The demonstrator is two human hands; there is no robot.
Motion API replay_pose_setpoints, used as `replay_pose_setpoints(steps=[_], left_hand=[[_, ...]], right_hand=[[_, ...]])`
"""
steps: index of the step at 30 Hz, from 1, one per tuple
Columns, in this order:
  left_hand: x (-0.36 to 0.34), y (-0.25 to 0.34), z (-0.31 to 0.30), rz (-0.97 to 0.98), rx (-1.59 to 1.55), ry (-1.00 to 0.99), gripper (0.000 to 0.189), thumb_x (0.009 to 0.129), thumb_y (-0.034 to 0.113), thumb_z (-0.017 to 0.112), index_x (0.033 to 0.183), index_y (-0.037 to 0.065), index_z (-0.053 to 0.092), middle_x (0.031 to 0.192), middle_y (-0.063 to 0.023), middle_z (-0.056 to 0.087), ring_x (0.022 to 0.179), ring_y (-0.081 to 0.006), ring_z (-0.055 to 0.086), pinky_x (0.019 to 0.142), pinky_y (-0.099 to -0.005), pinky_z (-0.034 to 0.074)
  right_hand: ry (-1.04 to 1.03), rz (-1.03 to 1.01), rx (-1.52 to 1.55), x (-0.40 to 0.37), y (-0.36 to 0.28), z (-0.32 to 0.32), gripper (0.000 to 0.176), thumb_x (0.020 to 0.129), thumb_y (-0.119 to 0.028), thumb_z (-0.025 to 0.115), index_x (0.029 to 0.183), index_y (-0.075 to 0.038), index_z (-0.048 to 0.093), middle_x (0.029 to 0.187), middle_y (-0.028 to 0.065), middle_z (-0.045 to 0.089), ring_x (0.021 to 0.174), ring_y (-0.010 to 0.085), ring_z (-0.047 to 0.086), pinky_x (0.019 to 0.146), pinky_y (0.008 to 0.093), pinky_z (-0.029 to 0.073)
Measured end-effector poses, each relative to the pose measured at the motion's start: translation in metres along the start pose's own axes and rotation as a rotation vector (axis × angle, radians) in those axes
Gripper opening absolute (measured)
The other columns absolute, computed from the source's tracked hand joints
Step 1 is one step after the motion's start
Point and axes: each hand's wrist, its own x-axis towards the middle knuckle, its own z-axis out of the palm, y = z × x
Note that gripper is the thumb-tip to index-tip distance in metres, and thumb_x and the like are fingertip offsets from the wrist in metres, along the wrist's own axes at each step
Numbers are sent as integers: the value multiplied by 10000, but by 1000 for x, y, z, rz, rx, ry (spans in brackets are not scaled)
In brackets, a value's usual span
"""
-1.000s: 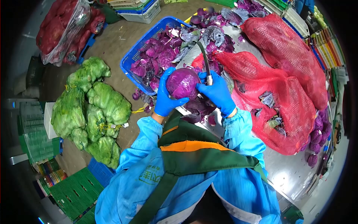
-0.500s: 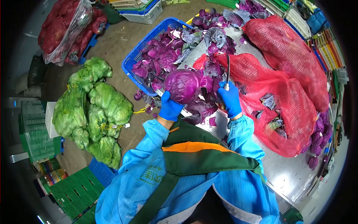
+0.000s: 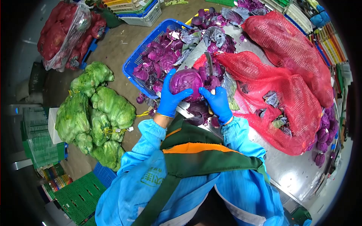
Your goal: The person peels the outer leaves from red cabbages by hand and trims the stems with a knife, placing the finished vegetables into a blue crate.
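Note:
A round red cabbage (image 3: 186,83) sits in my blue-gloved left hand (image 3: 169,96), fingers along its left side and thumb across its lower front. My right hand (image 3: 218,104), also in a blue glove, is closed round a knife (image 3: 209,64) whose curved blade points away from me. The right thumb touches or nearly touches the cabbage's right side. Loose purple leaves (image 3: 199,112) lie beneath the cabbage, in front of my body. The knife's handle is mostly hidden in my grip.
A blue basket (image 3: 129,64) of purple leaves stands at the far left of the metal table (image 3: 279,169). Red mesh sacks (image 3: 286,49) cover the right side. Bagged green vegetables (image 3: 109,103) lie on the floor at left, near green crates (image 3: 77,196).
My left hand has shifted from below the cabbage to its left side, opening its grip wider. My right hand has moved left and nearer, bringing the knife close to the cabbage.

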Motion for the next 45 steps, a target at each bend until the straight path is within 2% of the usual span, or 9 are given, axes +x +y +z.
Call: replay_pose_setpoints(steps=[6,18,22,24,32,34,39,41,45], left_hand=[[-7,-26,9,-445,-963,5,686,853,330,641,1414,78,337,1379,-164,442,1256,-337,462,1050,-546,390],[-41,4,41,-298,-1713,-184,858,811,646,518,1461,153,254,1478,-150,301,1367,-348,294,1101,-576,283],[-40,14,33,-516,-1621,-225,914,766,677,548,1455,146,269,1471,-135,319,1356,-335,315,1108,-560,287],[-32,12,33,-538,-1567,-100,892,784,679,536,1453,149,276,1468,-134,329,1354,-331,321,1106,-566,285],[-27,-20,25,-316,-1306,-372,614,969,435,417,1464,132,216,1464,-118,347,1331,-272,364,1123,-451,284],[-30,-21,30,-275,-591,-170,754,863,663,439,1440,190,330,1459,-110,363,1334,-309,356,1066,-524,345],[-30,-23,30,-282,-868,-242,719,875,655,405,1421,189,356,1432,-100,393,1312,-292,378,1039,-510,378],[-30,-31,30,-671,-1432,-98,707,876,648,409,1414,191,367,1412,-103,408,1290,-298,400,1004,-510,414],[-40,-20,41,33,-835,-389,715,877,324,630,1425,143,208,1407,-117,374,1303,-252,392,1053,-440,393]], right_hand=[[90,-47,498,-1,-12,-3,200,853,-64,648,1054,-66,656,778,-9,646,510,43,482,440,203,367],[-143,137,1610,21,-6,-50,393,881,-77,587,1261,-126,497,1065,36,630,539,70,455,440,168,368],[-165,17,147,28,2,-66,592,866,-181,670,1383,-43,417,1224,120,589,859,134,596,708,255,503],[-1,-448,-337,18,-2,-54,629,893,-184,628,1429,-35,333,1381,229,458,1266,336,470,1028,382,379],[-235,-590,-623,-23,-32,-31,810,853,-194,624,1507,-223,147,1533,173,204,909,377,649,521,356,525],[-281,-571,-725,-20,-31,-27,822,846,-195,635,1507,-223,148,1525,180,219,783,363,667,507,360,519],[-196,-533,-831,-18,-34,-18,730,863,-176,623,1486,-206,244,1469,190,338,687,348,659,514,365,517],[80,-606,-456,-8,-14,-8,556,913,-152,574,1433,-162,375,1306,183,538,694,317,671,527,342,513],[360,-611,-169,23,-4,-9,344,994,-221,475,1300,-79,543,1054,120,693,594,134,628,521,281,477]])
